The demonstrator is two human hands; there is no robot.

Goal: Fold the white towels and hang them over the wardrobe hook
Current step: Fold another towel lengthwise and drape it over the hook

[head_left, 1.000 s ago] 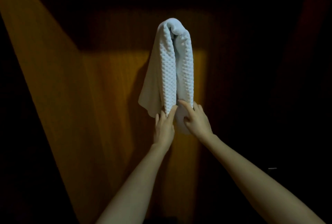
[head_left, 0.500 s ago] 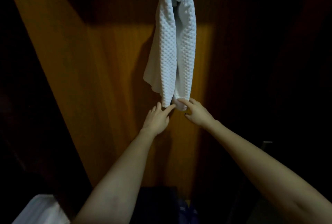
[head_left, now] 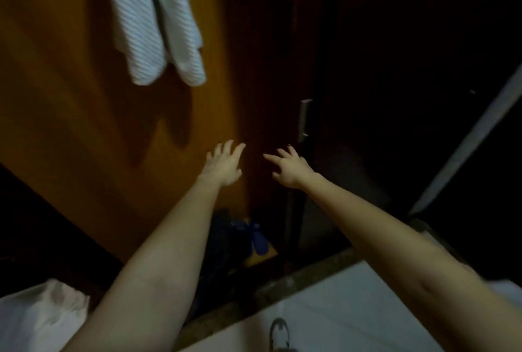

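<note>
- While both arms reach out toward the middle of the shot, the biggest thing by far is the orange wood wardrobe panel, which fills everything from 9 to 12 o'clock.
- A pale floor takes the 5 o'clock corner.
- The white towel hangs against the panel at 11 o'clock, folded into two long tails that end nearly level. The hook is cut off above the frame, so no telling how it sits up there.
- A white bundle sits at 7 o'clock. It might be the next towel, but it's too dim and blurry to call.
- The left hand is just left of centre with fingers spread, holding nothing, well below the towel.
- The right hand is right beside it on the 3 o'clock side, fingers loosely splayed and also empty, near the slim metal handle at 1 o'clock from it.
- My take: this one's hung, so the job now is grabbing another. Fold it into a narrow strip first and drape it with even tails so it doesn't slide off.
</note>
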